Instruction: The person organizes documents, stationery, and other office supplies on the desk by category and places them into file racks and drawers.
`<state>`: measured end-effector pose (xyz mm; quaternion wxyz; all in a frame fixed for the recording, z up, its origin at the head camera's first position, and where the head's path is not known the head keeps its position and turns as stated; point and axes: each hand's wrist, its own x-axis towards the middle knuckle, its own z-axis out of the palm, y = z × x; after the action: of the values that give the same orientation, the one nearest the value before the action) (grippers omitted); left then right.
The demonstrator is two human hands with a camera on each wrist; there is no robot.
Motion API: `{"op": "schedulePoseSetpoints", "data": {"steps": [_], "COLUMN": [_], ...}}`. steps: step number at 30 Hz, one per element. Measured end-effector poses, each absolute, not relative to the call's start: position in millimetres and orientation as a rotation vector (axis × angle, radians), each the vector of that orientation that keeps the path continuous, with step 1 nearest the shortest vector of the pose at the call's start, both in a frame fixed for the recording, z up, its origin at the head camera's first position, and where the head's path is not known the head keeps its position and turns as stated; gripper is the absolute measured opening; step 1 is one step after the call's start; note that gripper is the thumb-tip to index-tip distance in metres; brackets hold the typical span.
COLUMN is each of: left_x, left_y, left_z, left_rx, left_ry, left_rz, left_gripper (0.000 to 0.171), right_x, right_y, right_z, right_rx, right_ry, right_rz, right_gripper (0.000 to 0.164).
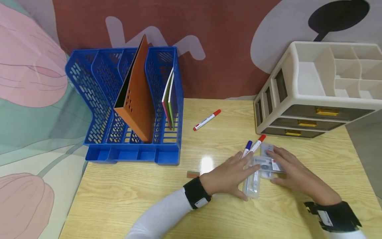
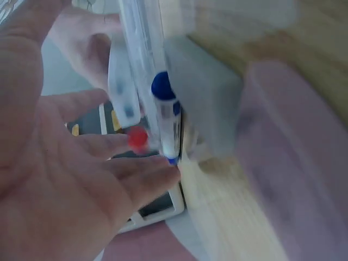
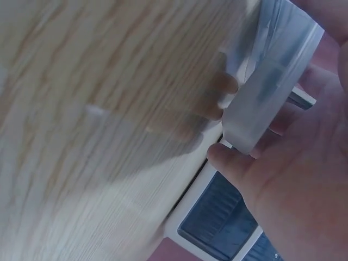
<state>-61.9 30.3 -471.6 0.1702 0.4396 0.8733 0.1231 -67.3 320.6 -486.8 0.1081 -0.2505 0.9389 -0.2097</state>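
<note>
Overhanging woodgrain table [image 1: 119, 199] — left hand [image 1: 228, 175]; patterned backdrop [image 1: 223, 43] behind.

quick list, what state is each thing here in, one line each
Drawers, all three shut
Blue file rack, standing
Orange folder, standing, tilted
Thin booklets, standing, leaning
Lone red marker, capped, lying down
Second red marker, capped
Blue marker, capped
Long clear case, lid unclear
Labelled clear case, gripped, lid unclear
Lower clear case, beneath it, lid unclear
Left hand, fingers spread
Right hand, gripping the labelled clear case
</note>
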Motion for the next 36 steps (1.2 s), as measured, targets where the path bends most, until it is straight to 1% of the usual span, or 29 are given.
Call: {"op": "schedulePoseSetpoints", "data": {"steps": [4,10,15,21,36], "left_x": [-60,-57,-51,-48,-62], "left_y": [34,31,26,15,-13], "left_z": [-472,-472,-474,-475,-476], "left_rx": [1.243,1.224,1.217,1.161,0.952], "left_ry": [2.470,2.499,2.543,2.566,2.555], "left_rz": [0.345,0.324,0.331,0.369,0.491], "left_gripper": [0.119,0.114,0.112,0.112,0.110], "right_x": [-69,-72,-73,-78,-97], "right_y": [317,313,305,293,260], "right_z": [-486,-484,-483,-482,-484], "right_rx": [-0.742,-0.764,-0.798,-0.773,-0.795], "right_ry": [2.753,2.734,2.735,2.706,2.686], "right_rz": [-0.595,-0.609,-0.626,-0.601,-0.592], "right_gripper": [0.105,0.103,0.101,0.099,0.098]}}
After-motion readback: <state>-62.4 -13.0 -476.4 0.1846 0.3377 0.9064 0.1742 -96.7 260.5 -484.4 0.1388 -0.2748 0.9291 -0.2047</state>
